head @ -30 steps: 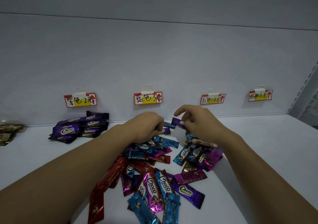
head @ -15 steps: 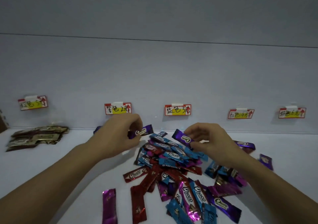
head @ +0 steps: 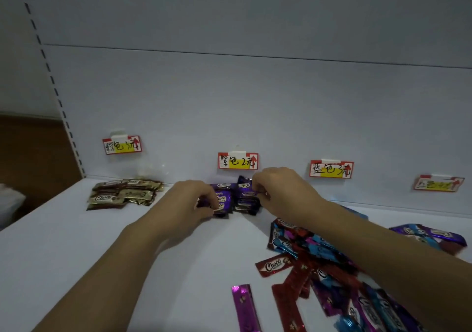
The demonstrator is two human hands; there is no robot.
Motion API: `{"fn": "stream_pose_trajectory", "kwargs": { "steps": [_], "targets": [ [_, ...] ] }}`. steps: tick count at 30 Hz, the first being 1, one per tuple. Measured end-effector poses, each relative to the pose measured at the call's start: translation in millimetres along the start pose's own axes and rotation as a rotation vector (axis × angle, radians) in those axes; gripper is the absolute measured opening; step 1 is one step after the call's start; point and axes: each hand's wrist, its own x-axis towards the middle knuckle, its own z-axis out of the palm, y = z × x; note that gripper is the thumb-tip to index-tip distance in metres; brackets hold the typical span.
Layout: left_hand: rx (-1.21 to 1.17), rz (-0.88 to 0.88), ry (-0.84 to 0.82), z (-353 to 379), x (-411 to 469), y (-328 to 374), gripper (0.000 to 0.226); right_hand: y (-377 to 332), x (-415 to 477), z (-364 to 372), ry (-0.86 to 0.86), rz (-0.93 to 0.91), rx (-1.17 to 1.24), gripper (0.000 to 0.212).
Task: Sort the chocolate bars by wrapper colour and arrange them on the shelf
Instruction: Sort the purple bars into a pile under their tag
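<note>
2 hands (head: 194, 201) (head: 280, 191) pinching purple bars (head: 225, 197)

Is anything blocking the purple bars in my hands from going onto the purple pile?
Nothing visible does. The left hand and right hand hold purple bars right at the purple pile, under its price label.

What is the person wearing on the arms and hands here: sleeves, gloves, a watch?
Nothing shows. The left hand and right hand are ungloved. The left forearm and right forearm are bare to the frame's edge, with no sleeve, watch or bracelet in view.
</note>
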Motion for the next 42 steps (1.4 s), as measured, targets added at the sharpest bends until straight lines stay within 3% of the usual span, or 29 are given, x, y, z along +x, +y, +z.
{"fn": "stream_pose_trajectory", "kwargs": {
  "steps": [7,11,18,21,24,27,31,33,36,42],
  "targets": [
    [-0.006,0.034,-0.007,6.5,2.4,-9.9,0.023,-4.2,18.3,20.8,-0.042,-0.016,-0.131,0.019],
    [0.025,0.031,0.020,9.7,-0.5,-8.7,0.021,0.8,4.0,11.6,-0.053,-0.035,-0.119,0.029],
    [0.038,0.128,0.071,21.7,-12.1,31.2,0.027,44.4,-53.1,-13.5,-0.008,0.062,-0.023,0.027],
    [-0.035,0.189,-0.017,30.4,-22.6,65.2,0.036,69.9,-90.7,-23.0,-0.029,0.138,0.027,0.026],
    [-0.036,0.277,-0.239,51.4,-21.2,92.7,0.054,97.7,-124.1,-30.2,-0.013,0.231,0.157,0.031],
    [0.122,0.301,-0.423,67.5,-9.1,106.3,0.063,115.3,-139.8,-41.0,-0.175,0.232,0.280,0.033],
    [0.181,0.325,-0.447,65.1,13.4,126.1,0.056,114.9,-143.9,-49.3,-0.472,0.164,0.313,0.052],
    [0.232,0.323,-0.480,63.5,27.3,138.2,0.054,114.7,-145.7,-51.5,-0.506,0.170,0.321,0.049],
    [0.210,0.323,-0.447,71.6,35.8,151.3,0.047,120.6,-147.5,-55.4,-0.483,0.206,0.270,0.033],
    [0.059,0.310,-0.271,92.6,27.0,149.5,0.038,122.5,-145.7,-49.9,-0.348,0.219,0.338,0.024]
  ]
}}
